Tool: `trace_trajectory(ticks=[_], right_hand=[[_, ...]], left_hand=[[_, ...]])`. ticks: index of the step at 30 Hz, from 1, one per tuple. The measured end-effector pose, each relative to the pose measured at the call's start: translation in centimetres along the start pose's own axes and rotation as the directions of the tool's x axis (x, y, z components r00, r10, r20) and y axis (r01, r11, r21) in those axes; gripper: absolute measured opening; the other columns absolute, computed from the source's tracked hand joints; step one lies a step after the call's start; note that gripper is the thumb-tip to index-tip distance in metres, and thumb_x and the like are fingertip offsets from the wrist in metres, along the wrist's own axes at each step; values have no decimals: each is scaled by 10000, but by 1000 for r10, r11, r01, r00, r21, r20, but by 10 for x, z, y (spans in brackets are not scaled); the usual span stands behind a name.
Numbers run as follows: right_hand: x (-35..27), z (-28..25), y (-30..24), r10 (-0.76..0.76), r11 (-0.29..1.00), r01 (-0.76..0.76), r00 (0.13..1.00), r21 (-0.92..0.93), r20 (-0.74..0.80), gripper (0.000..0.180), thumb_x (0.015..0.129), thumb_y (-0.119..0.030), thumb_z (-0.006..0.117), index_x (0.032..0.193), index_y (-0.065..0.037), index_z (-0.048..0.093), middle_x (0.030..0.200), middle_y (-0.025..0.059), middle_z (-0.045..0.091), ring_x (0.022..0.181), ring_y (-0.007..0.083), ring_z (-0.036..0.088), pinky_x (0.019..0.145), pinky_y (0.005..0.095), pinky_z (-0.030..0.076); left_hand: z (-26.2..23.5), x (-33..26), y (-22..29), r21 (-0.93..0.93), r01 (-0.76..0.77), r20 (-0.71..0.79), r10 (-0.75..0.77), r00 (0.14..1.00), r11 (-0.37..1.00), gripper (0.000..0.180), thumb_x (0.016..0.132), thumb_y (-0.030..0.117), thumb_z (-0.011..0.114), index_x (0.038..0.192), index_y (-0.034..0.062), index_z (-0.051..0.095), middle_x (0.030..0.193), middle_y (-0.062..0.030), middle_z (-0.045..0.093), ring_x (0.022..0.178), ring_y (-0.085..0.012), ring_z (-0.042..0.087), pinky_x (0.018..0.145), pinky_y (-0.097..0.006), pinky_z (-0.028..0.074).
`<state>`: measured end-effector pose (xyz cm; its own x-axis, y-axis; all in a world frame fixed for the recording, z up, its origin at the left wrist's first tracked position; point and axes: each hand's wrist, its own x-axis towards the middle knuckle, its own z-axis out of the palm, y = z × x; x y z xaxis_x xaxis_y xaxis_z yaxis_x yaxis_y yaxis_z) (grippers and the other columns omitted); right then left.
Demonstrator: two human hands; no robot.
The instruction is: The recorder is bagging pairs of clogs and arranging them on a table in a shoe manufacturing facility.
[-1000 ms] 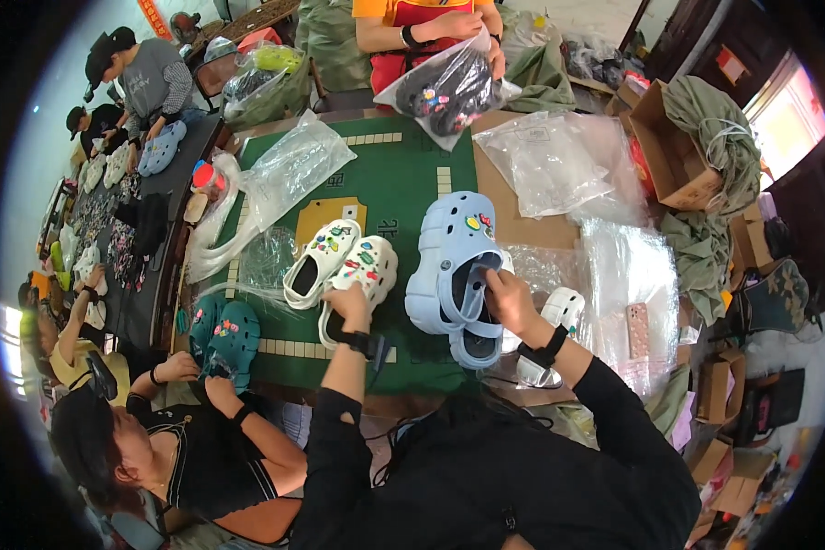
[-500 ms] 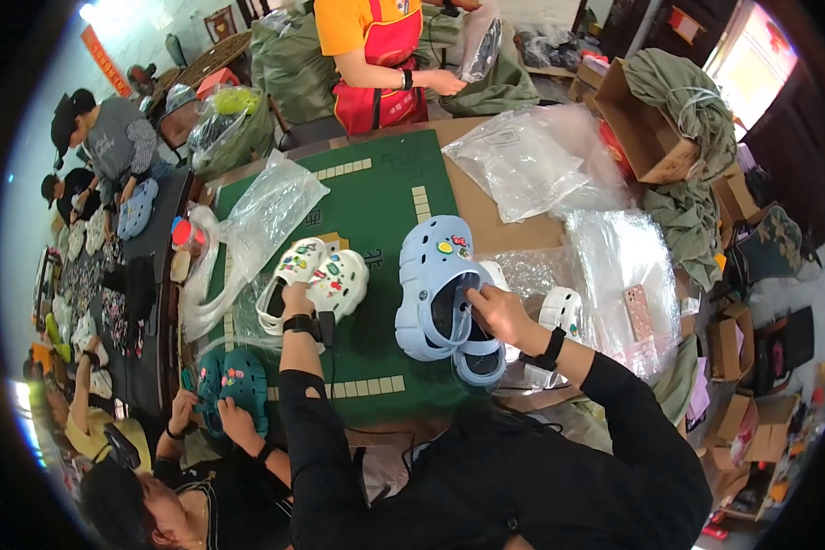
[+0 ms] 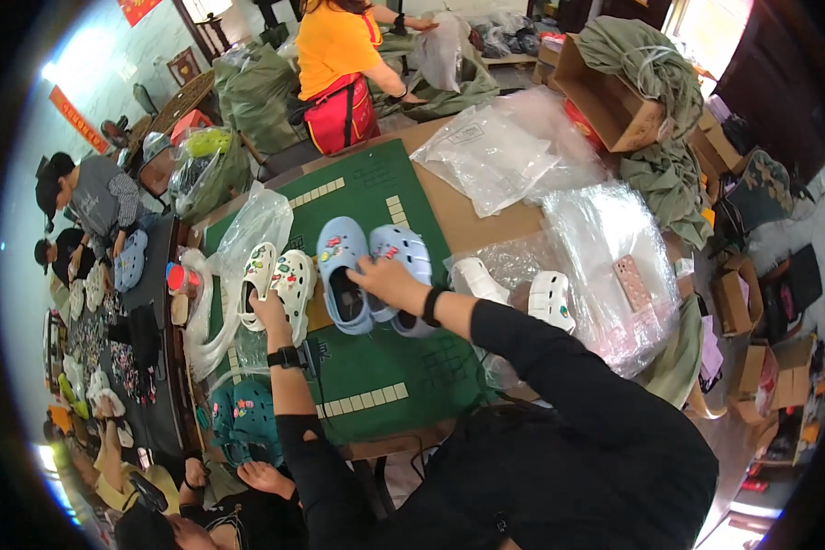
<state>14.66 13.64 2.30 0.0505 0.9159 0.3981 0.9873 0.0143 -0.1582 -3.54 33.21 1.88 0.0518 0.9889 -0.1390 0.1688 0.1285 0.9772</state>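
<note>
My left hand (image 3: pixel 268 313) is closed on the heel end of a pair of cream-white clogs (image 3: pixel 292 286) decorated with colourful charms. Just to the right of them, a pair of light blue clogs (image 3: pixel 343 246) with charms rests side by side on the green tabletop (image 3: pixel 376 353). Over the opening of this pair, my right hand (image 3: pixel 387 280) is closed on the inner edges; its fingertips are partly hidden. Another white pair of clogs (image 3: pixel 550 301) lies beyond my right forearm, on clear plastic.
Clear plastic bags (image 3: pixel 500 151) and a pink phone (image 3: pixel 631 282) lie on the right. Teal clogs (image 3: pixel 252 411) sit near a co-worker's hands (image 3: pixel 264 478) at lower left. A person in an orange shirt (image 3: pixel 337 50) stands across the table. A cardboard box (image 3: pixel 655 115) stands far right.
My right hand has brought the light blue clogs left and set them down beside the cream-white pair. My left hand has stayed on the white clogs, now turned more upright in view.
</note>
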Motion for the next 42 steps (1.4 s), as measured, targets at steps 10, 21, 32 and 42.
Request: trace_trajectory(ticks=[10, 21, 32, 42], right_hand=[[-112, -22, -38, 119, 939, -184, 966, 289, 229, 194, 762, -137, 581, 931, -45, 600, 838, 150, 599, 789, 334, 595, 661, 462, 471], [-352, -96, 41, 967, 26, -942, 109, 335, 232, 387, 842, -380, 620, 731, -14, 559, 654, 113, 592, 623, 247, 579, 606, 361, 451], [-397, -72, 55, 894, 346, -873, 195, 345, -404, 320, 817, -287, 695, 944, -19, 574, 899, 102, 612, 859, 184, 567, 694, 355, 463], [-405, -30, 61, 913, -218, -677, 112, 703, 391, 424, 791, -232, 687, 1117, 13, 573, 1026, 110, 629, 795, 237, 605, 725, 374, 478]], left_hand=[[0, -63, -33, 389, -376, 235, 303, 923, 841, 477, 770, 29, 568, 1223, -44, 437, 1171, -235, 515, 1103, -341, 495, 957, -403, 365], [118, -310, -95, -144, -856, 976, 212, -41, 497, 267, 781, 89, 599, 1040, 27, 580, 1032, -163, 586, 988, -362, 529, 882, -436, 411], [73, -361, -169, -139, -989, 982, -123, -143, 42, 569, 817, 256, 595, 1345, 127, 423, 1328, -191, 417, 1259, -343, 371, 1052, -470, 274], [54, -387, -189, 65, -989, 975, -221, 35, 130, 614, 818, 175, 534, 1403, 154, 345, 1478, -218, 205, 1363, -361, 223, 1099, -467, 204]])
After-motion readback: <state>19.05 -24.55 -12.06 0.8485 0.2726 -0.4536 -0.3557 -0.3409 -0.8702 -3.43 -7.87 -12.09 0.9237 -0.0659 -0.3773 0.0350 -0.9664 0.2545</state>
